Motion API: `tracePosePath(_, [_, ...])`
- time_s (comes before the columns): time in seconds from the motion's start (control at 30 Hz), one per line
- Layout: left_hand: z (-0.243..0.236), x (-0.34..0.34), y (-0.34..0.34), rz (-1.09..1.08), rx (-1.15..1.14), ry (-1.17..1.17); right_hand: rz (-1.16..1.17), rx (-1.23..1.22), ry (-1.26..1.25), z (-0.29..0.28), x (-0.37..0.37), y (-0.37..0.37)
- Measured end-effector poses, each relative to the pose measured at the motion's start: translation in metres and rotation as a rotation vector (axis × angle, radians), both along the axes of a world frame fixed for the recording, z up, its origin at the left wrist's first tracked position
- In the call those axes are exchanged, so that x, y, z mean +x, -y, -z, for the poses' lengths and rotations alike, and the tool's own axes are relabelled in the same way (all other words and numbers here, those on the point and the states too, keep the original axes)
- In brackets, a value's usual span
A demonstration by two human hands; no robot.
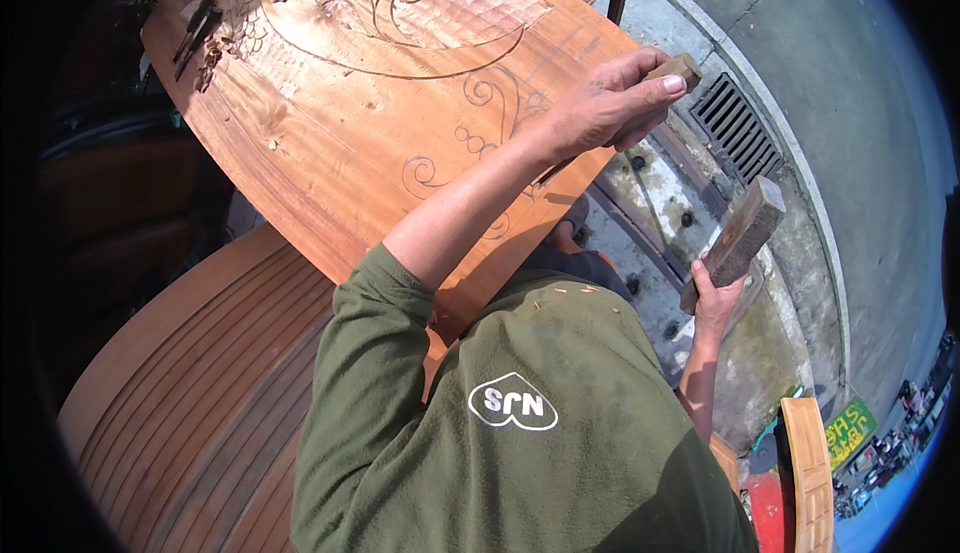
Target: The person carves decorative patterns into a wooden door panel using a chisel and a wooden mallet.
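Outdoor pavement with drain grate [737,125] | carved wooden panel [340,93] serves as surface | chisel [676,69] is gripped closed by left hand [610,103] at right edge | wooden mallet [737,241] is clasped by right hand [717,298]; judged stiff, heavy, held low.

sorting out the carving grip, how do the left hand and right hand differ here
The left hand sits over the carved wooden panel, gripping a chisel handle; the right hand hangs off the panel, over concrete. The right hand grips a longer wooden block. Both are bare and closed around wood.
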State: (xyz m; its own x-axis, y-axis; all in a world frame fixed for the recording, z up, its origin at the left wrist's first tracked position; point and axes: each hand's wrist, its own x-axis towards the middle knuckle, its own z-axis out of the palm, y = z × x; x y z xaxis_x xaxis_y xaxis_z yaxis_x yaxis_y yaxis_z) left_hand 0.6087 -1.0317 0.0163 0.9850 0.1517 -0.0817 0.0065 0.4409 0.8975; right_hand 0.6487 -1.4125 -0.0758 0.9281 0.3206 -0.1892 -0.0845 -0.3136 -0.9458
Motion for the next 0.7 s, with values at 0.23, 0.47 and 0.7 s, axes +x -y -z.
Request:
tracePosePath(0.23, [0.004,0.0,0.001,-0.009,0.034,-0.017,-0.001,-0.037,0.011,-0.002,-0.003,0.0])
tracePosePath(0.47, [0.01,-0.001,-0.001,-0.01,0.034,-0.027,-0.002,-0.034,0.01,-0.003,-0.003,-0.004])
tracePosePath(0.7, [0.012,-0.001,-0.002,0.008,0.004,-0.008,-0.013,-0.031,0.032,-0.001,0.0,-0.004])
